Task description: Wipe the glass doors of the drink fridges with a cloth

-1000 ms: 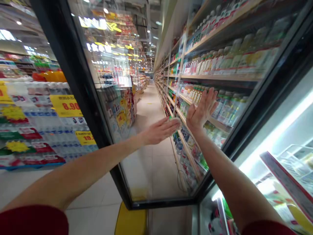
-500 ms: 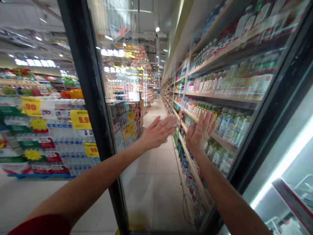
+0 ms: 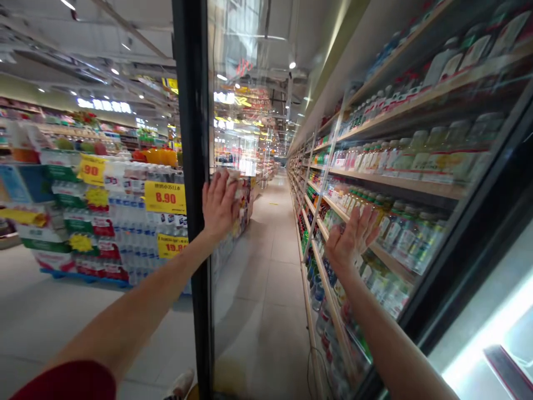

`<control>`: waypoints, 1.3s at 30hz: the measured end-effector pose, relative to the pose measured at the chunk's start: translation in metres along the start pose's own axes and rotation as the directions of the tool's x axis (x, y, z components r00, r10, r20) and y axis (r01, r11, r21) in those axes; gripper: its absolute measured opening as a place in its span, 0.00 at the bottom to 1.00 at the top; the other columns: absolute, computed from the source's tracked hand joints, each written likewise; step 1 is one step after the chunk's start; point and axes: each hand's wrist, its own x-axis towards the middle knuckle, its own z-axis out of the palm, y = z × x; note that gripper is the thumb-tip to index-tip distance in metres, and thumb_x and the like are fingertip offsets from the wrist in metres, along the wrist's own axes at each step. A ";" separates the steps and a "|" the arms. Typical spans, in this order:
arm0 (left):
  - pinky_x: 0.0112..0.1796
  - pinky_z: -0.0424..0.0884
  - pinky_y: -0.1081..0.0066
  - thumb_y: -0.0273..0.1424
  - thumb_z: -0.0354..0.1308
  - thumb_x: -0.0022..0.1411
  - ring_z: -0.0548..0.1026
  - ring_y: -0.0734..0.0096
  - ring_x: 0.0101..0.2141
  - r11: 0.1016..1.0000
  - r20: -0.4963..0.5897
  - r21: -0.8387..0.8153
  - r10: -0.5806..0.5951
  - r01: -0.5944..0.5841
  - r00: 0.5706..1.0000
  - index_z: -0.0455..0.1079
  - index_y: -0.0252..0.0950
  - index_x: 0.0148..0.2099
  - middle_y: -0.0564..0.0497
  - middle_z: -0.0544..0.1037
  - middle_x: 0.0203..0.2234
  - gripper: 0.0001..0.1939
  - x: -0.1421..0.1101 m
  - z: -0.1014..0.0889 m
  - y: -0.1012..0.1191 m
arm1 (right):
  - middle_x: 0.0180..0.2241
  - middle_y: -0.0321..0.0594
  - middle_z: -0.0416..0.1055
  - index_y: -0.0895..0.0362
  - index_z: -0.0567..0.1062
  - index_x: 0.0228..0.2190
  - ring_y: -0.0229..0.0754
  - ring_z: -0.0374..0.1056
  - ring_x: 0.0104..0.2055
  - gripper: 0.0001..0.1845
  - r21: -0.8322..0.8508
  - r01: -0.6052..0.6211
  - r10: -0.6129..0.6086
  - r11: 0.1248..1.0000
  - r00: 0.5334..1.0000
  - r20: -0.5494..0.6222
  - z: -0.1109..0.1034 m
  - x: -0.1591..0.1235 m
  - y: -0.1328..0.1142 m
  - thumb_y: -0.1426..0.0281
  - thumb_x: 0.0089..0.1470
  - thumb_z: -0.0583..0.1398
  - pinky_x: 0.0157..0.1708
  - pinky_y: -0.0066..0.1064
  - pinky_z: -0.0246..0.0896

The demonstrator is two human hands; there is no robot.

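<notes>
A glass door [image 3: 250, 289] with a black frame [image 3: 195, 139] stands in front of me. My left hand [image 3: 220, 205] is open, its fingers spread and palm toward the glass, close beside the frame's left upright. A pale reflection shows by its fingertips. Farther right, my right hand [image 3: 352, 236] is also open, with fingers stretched upward and palm to the pane. Contact with the glass looks likely, but I cannot tell it for certain. Neither hand holds anything visible. Through or mirrored in the pane, bottles [image 3: 410, 233] line wooden shelves behind my right hand.
At left, stacked drink packs [image 3: 133, 239] stand on a blue pallet [image 3: 89, 278] with yellow price signs [image 3: 165, 197]. A tiled floor [image 3: 154, 339] runs beside the door. A shoe [image 3: 182, 383] shows at the bottom. A bright light strip [image 3: 487, 328] glows inside the cabinet at right.
My left hand has moved left across the pane to the black upright, while my right hand stays open in nearly the same spot. The view has shifted, so the frame appears farther right.
</notes>
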 end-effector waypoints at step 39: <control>0.60 0.39 0.56 0.28 0.46 0.62 0.38 0.65 0.62 0.948 0.077 -0.120 0.305 -0.295 0.949 0.54 0.35 0.59 0.46 0.54 0.60 0.23 0.024 0.038 0.076 | 0.61 0.57 0.46 0.63 0.49 0.59 0.54 0.35 0.64 0.33 -0.058 0.087 -0.086 0.995 0.996 0.022 0.010 -0.004 0.005 0.63 0.54 0.48 0.57 0.56 0.35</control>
